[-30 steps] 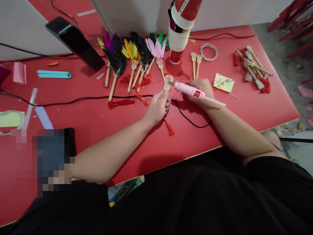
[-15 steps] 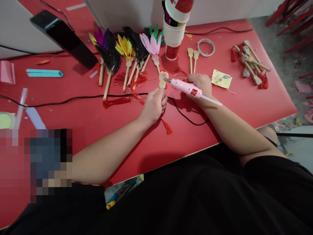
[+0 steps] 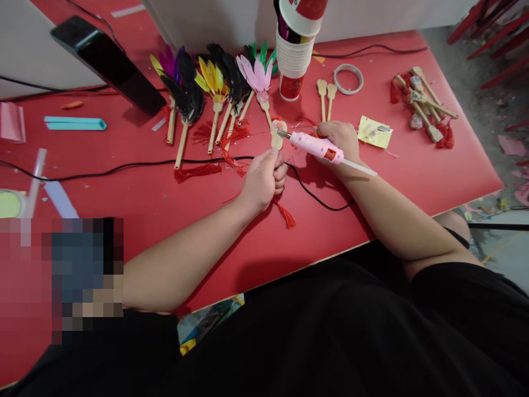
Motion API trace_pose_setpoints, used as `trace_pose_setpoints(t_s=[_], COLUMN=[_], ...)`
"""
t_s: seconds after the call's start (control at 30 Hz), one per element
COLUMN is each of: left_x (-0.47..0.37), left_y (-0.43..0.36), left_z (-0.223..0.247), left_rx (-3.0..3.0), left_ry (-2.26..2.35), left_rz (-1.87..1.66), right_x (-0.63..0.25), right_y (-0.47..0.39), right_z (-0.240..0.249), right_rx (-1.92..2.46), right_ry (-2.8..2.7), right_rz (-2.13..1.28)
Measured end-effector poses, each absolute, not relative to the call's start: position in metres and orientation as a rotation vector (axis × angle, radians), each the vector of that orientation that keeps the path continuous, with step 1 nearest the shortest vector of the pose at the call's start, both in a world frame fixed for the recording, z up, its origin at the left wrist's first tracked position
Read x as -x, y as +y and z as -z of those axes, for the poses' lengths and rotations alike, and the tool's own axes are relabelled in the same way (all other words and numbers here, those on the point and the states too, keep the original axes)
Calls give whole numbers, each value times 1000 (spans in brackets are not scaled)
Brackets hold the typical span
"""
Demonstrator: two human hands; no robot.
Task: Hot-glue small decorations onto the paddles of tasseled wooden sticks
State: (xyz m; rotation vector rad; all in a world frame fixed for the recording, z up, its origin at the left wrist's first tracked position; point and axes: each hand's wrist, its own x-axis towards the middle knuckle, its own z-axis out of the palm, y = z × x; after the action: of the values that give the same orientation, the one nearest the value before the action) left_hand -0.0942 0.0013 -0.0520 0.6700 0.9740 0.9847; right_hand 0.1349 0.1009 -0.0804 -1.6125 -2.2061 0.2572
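My left hand (image 3: 265, 179) is closed round a small wooden handle whose flat, rounded head (image 3: 278, 136) sticks up above the thumb. A red tassel (image 3: 286, 215) hangs below that fist. My right hand (image 3: 339, 140) grips a pink hot glue gun (image 3: 314, 146), with a clear glue stick (image 3: 359, 166) poking from its back end. The metal nozzle (image 3: 284, 134) meets the wooden head, or hovers just over it; I cannot tell which. Behind them lie several wooden handles topped with feathers, among them a pink one (image 3: 260, 77) and a yellow one (image 3: 212, 82).
Stacked paper cups (image 3: 294, 58) stand at the back. A tape roll (image 3: 348, 80), two plain wooden sticks (image 3: 326, 99), a yellow paper (image 3: 374, 132) and a pile of tasselled sticks (image 3: 424, 107) lie rightward. A dark phone (image 3: 109, 63) leans left. A black cable (image 3: 124, 168) crosses the red table.
My left hand and the wooden handle have shifted slightly to the right. The glue gun has moved very little, its nozzle still at the wooden head.
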Motion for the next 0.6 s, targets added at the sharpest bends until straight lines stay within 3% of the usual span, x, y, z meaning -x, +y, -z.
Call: trace_pose_setpoints(t_s=[0.6], left_x=[93], left_y=[-3], left_z=[39], left_rx=[-481], left_ry=[939], left_rz=[-973], right_x=[-131], right_y=[96], right_z=[69], right_rx=[1655], right_ry=[-2356], right_rz=[-161])
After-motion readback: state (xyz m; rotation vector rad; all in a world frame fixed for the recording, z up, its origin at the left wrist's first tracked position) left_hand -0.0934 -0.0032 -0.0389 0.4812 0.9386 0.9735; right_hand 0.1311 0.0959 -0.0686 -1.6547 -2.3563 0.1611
